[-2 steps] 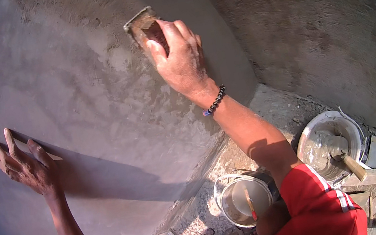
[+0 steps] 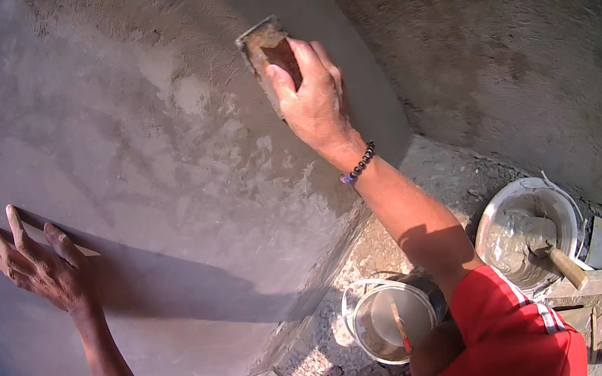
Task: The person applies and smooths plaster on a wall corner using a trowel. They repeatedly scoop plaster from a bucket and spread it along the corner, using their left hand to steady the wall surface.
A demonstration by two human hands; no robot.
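Observation:
My right hand [image 2: 312, 99] grips a small wooden plastering float [image 2: 263, 46] and presses it flat against a grey plastered wall [image 2: 151, 133] near the top of the view. Wet, rougher plaster patches lie around and below the float. A dark beaded bracelet circles that wrist. My left hand [image 2: 41, 261] rests flat on the smooth wall at the lower left, fingers spread, holding nothing.
On the gravelly floor below stand a white bucket [image 2: 352, 314] with a brush in it and a metal pan [image 2: 492, 225] of wet mortar with a wooden-handled trowel [image 2: 565, 264]. Stacked tiles and scraps lie at the lower right. A second rough wall [image 2: 497, 31] meets this one at the corner.
My right hand and the float have shifted slightly upward along the wall. The left hand stays in place.

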